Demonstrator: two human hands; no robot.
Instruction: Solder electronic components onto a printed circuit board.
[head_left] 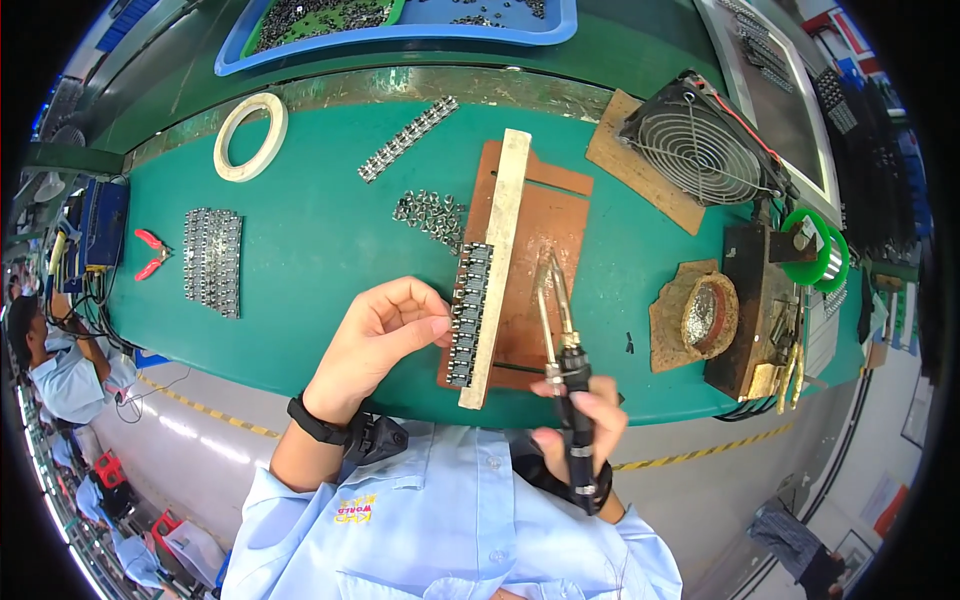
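Note:
My right hand [598,420] grips a black-handled soldering iron [575,375] with a thin metal tube beside its tip, both pointing away over a reddish-brown board [540,225]. On that board lies a long pale bar [508,200], slightly slanted. Along the bar's left edge runs a row of small black components with metal pins [470,315]. My left hand [385,335] is curled at this row, thumb and forefinger pinched against its left side; whatever lies between the fingertips is hidden. A loose pile of small metal parts [430,215] sits just beyond my left hand.
Farther off lies a strip of metal parts [408,138]. Left are a tape roll [223,150], red-handled cutters [152,255] and stacked component strips [212,262]. Right stand a fan [698,150], a round dish [733,318] and a green solder spool [838,262]. A blue tray [480,36] sits behind.

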